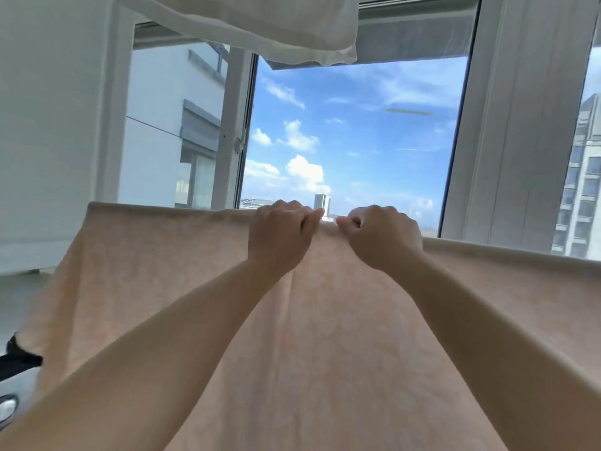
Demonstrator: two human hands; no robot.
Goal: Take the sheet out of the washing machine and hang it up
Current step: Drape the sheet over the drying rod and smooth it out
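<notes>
Head view: left hand and right hand close together, both pinching peach sheet at its top edge, before window.

Two bare forearms, hands ungloved — no sleeves, no jewellery

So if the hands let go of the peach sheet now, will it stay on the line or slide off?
The peach sheet looks floppy: it drapes and creases below the left hand and right hand, which pinch its top fold. It probably stays put, since cloth hangs on the near side, but the far side is hidden, so uneven weight could drag it.
</notes>
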